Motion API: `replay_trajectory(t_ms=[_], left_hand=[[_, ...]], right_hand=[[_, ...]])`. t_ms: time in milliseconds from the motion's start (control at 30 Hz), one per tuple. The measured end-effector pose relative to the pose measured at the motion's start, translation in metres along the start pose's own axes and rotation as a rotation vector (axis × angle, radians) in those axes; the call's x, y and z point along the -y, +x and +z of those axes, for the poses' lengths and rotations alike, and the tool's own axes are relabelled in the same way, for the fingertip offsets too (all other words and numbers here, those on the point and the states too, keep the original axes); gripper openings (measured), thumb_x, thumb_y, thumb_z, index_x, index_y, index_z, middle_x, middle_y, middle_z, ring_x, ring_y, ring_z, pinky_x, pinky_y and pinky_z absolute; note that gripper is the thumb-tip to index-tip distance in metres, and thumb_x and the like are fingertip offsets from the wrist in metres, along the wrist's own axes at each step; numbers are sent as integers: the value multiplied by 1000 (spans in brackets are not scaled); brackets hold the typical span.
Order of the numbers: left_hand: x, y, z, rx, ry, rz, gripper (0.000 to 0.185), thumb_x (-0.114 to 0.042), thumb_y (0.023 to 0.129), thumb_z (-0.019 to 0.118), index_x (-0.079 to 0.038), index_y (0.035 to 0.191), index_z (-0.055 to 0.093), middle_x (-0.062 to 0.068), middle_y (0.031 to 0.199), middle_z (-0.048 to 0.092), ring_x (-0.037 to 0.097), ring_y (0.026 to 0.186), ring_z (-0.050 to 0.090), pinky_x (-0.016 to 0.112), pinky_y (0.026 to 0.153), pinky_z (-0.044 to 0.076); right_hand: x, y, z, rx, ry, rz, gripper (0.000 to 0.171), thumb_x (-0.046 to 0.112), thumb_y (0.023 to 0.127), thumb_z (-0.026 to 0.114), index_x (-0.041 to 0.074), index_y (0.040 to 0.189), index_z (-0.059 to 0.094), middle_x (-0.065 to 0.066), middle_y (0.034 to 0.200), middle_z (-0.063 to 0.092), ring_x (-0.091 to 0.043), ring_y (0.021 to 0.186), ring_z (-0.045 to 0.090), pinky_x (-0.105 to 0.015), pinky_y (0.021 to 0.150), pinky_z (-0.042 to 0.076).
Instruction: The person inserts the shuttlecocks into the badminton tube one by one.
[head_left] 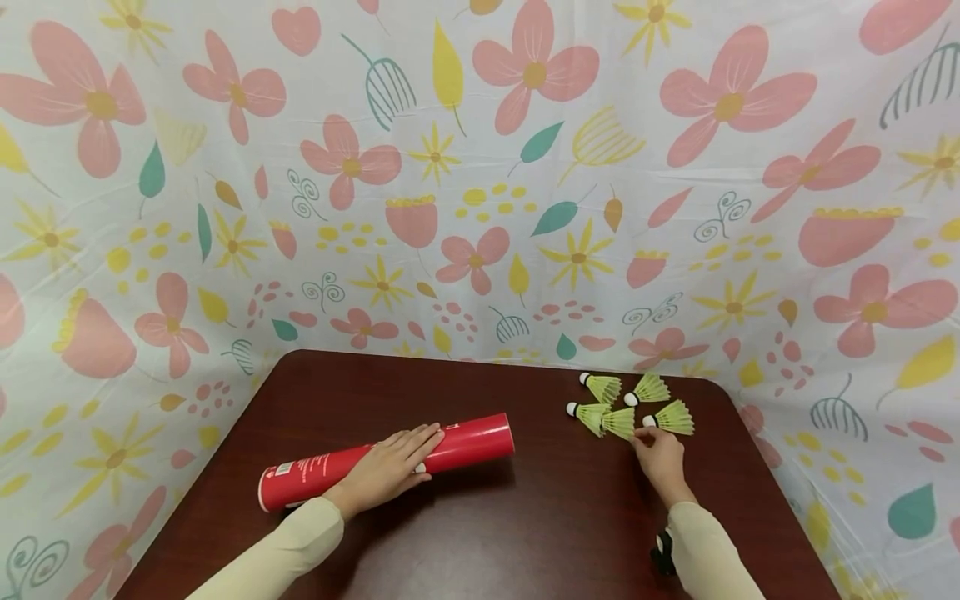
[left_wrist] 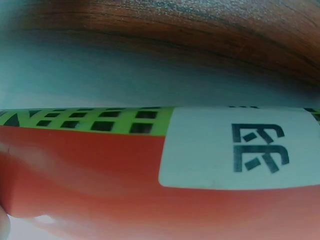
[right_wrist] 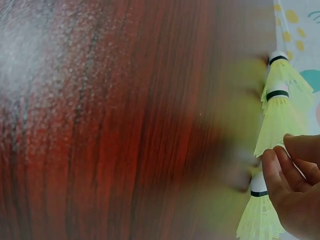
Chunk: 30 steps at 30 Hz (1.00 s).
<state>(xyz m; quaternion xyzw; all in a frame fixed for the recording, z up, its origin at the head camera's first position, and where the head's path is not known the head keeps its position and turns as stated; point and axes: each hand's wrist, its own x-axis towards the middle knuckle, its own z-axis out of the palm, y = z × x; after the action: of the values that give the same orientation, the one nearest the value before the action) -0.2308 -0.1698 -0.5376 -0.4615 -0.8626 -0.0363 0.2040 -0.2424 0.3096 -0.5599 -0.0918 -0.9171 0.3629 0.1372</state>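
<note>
A red cylindrical tube (head_left: 465, 444) lies slantwise on the left half of the table, with printed text and a barcode near its left end. My left hand (head_left: 390, 468) grips it from above around the middle, the thumb on the near side. The left wrist view shows the tube's red wall (left_wrist: 80, 175) close up, with a white label and a green checked band. At the right, my right hand (head_left: 662, 458) pinches the skirt edge of a yellow shuttlecock (head_left: 619, 423). In the right wrist view, thumb and fingertips meet at that shuttlecock's skirt (right_wrist: 277, 122).
Several other yellow shuttlecocks with white heads, among them one at the right (head_left: 675, 418) and one at the back (head_left: 649, 389), lie close around the pinched one. The dark brown table (head_left: 540, 517) ends at a flower-patterned cloth (head_left: 480, 208) behind.
</note>
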Motion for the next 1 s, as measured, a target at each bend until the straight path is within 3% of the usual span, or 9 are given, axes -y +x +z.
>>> replay_trajectory(t_ms=[333, 500, 700, 900, 1000], left_hand=[[-1, -1, 0, 39, 4, -28, 75, -36, 91, 65, -10, 152, 29, 11, 151, 37, 24, 133, 42, 42, 104, 40], [-2, 0, 1, 38, -9, -22, 73, -37, 93, 62, -10, 152, 29, 9, 153, 34, 25, 134, 42, 43, 105, 40], [-2, 1, 1, 25, 1, -16, 74, -37, 92, 64, -9, 151, 30, 11, 150, 38, 25, 133, 43, 42, 104, 40], [-2, 1, 0, 17, 1, -12, 78, -35, 89, 68, -9, 151, 30, 13, 149, 39, 26, 131, 45, 43, 104, 41], [-2, 2, 0, 18, 6, -12, 78, -35, 89, 68, -9, 151, 30, 12, 150, 39, 25, 131, 45, 42, 104, 40]], right_hand=[[1, 0, -3, -47, 5, -32, 18, 9, 90, 65, -6, 99, 69, -24, 92, 68, -29, 71, 60, -33, 58, 45], [1, -3, -7, -56, 4, -42, 18, 8, 90, 65, -7, 100, 69, -26, 96, 67, -32, 74, 61, -35, 59, 46], [0, -4, -16, -64, -2, -41, 16, 8, 90, 66, -6, 98, 69, -22, 87, 68, -22, 63, 54, -30, 54, 42], [-2, -7, -25, -78, -23, -69, 16, 7, 90, 66, -6, 98, 70, -23, 91, 69, -29, 72, 59, -35, 61, 44], [-2, -8, -28, -92, -24, -94, 15, 7, 90, 66, -5, 97, 70, -23, 92, 69, -29, 70, 58, -36, 61, 43]])
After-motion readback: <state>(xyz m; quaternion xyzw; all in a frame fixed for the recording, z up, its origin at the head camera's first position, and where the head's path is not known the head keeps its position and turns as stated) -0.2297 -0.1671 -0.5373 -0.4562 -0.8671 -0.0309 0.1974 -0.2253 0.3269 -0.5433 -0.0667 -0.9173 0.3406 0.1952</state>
